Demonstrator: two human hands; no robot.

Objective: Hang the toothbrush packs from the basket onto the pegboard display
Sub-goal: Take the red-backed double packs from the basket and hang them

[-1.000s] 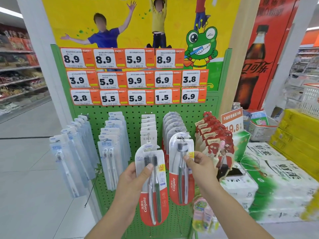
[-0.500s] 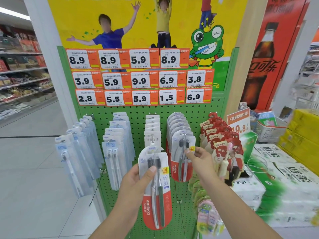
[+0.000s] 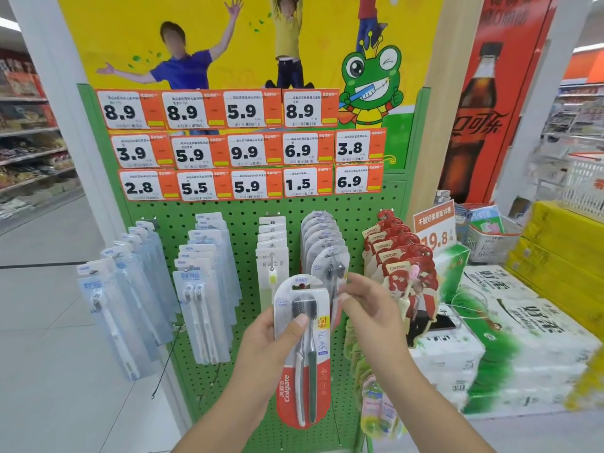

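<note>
Fingers and thumb of the left hand (image 3: 268,341) grip a red Colgate toothbrush pack (image 3: 305,351), upright in front of the pegboard's (image 3: 248,230) lower middle. From the head view, I see the right hand (image 3: 366,305) at the front hung pack (image 3: 331,273) on its peg; blur means I cannot tell whether it pinches the card. I judge one pack is just hung, and the held one next needs its hole lined up with that peg. Price tags (image 3: 242,147) fill the board's top edge; cartons (image 3: 510,325) sit right.

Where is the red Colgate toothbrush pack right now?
The left hand holds the Colgate toothbrush pack low and centre, before the green pegboard, beside the right hand.
</note>
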